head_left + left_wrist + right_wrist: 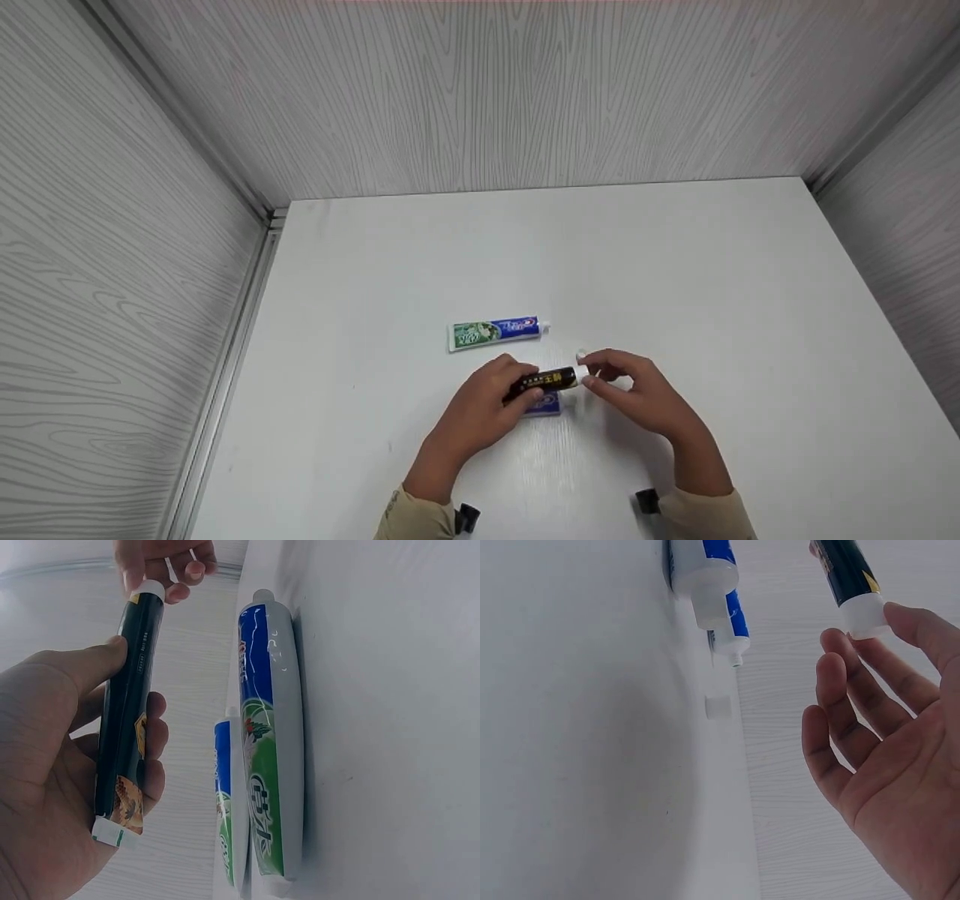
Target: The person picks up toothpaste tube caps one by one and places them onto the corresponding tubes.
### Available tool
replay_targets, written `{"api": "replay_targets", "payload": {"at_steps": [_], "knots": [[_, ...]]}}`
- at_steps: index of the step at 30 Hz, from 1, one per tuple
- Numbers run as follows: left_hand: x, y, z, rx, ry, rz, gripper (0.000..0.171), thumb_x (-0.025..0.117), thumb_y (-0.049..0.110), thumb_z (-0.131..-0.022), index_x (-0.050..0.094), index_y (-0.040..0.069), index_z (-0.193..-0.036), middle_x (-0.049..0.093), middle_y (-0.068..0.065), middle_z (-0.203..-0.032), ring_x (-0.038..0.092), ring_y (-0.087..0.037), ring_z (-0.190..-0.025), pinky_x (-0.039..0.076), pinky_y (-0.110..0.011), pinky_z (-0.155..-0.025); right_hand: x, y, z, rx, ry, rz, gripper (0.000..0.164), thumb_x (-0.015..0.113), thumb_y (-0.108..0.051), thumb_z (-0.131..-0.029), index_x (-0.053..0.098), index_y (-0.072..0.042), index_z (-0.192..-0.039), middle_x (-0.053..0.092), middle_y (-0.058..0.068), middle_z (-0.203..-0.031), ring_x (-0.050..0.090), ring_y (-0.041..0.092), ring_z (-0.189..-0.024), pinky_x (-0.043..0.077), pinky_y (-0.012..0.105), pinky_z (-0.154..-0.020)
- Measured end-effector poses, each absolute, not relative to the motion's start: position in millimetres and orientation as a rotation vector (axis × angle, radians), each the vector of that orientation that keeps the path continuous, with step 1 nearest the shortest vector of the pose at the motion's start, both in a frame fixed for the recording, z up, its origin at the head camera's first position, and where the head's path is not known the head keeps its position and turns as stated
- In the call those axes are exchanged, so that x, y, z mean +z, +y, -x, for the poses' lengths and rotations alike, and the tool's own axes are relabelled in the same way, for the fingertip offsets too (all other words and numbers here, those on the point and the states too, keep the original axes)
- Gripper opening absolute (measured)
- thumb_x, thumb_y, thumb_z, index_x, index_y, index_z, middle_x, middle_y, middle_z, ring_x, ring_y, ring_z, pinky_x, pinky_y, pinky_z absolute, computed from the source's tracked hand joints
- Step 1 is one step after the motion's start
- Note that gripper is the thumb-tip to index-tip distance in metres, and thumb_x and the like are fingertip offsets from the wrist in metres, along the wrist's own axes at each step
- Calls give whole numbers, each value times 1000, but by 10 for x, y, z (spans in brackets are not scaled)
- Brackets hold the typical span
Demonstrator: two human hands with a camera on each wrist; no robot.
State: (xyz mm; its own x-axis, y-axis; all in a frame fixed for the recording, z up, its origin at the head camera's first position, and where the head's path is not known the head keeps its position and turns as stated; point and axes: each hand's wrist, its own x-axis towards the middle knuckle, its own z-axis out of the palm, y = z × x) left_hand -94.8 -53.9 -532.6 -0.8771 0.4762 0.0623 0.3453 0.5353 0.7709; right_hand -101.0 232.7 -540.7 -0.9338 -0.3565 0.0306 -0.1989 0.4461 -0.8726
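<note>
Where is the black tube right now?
In the head view, the black tube is below and slightly right of centre, gripped by the left hand, nearer the person than the farther blue-green tube, with the right hand at its white cap.

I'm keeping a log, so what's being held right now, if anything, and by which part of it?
A black tube: the left grip holds it around the body, and the right grip pinches its white cap.

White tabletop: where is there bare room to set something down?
Bare: from the far tube to the back wall, left of the left hand, right of the right hand. Crowded: between the hands, dark tube held above the near tube, a small white piece nearby.
</note>
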Motion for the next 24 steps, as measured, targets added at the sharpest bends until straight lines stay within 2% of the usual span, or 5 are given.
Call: {"api": "replay_targets", "payload": {"at_steps": [2,9,15,24], "knots": [[-5328,-537,949,1261,2611,-707,35,66,38,-106,71,18,-134,67,7,-114,61,-5,-100,55,-29,-88,-5407,2329,1014,-1490,2526,487,26,73,-26,-103,74,-16,-126,76,-5,-120,70,12,-99,56,34,-93],[-5326,-525,946,1266,2612,-708,35,66,38,-106,71,18,-133,66,8,-114,60,-5,-99,54,-28,-87,-5428,2346,1032,-1486,2495,476,20,70,-28,-105,73,-24,-124,76,-5,-115,70,15,-98,56,34,-91],[-5341,-524,953,1237,2638,-709,34,67,39,-105,72,19,-132,65,9,-112,58,-5,-97,53,-28,-85,-5436,2343,1039,-1493,2477,456,21,67,-28,-106,74,-17,-122,77,-3,-110,69,20,-95,55,36,-85],[-5323,-519,953,1239,2625,-701,33,68,36,-106,72,18,-133,66,7,-113,60,-6,-99,54,-30,-88,-5421,2331,1025,-1599,2585,562,24,78,-19,-99,74,-19,-123,75,6,-122,68,15,-93,57,33,-90]]}}
